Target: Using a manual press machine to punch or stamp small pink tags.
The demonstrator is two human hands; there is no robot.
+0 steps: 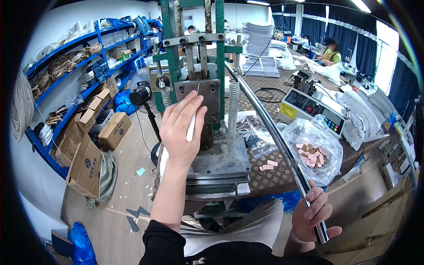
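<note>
A green hand press (pixel 219 66) with a steel front plate (pixel 212 95) and coil springs stands right in front of me. My left hand (pixel 181 128) is raised before the plate, its fingers closed on a slim white-handled tool (pixel 191 128). A thin pointed tip appears to stick up past the fingertips; the palm hides part of the tool. Down at the right, my right hand (pixel 311 214) is wrapped round the lower end of a long chrome lever (pixel 276 137), which slants up to the press. Below the left hand lies the press's steel base (pixel 221 161).
Right of the press, a patterned table holds a clear bag (pixel 333 154) of pink pieces, loose pink pieces (pixel 268 165) and a control box (pixel 311 110). Blue shelves (pixel 99 42), cartons (pixel 86 165) and a fan (pixel 141 93) are left. A co-worker (pixel 331 53) sits at the far right.
</note>
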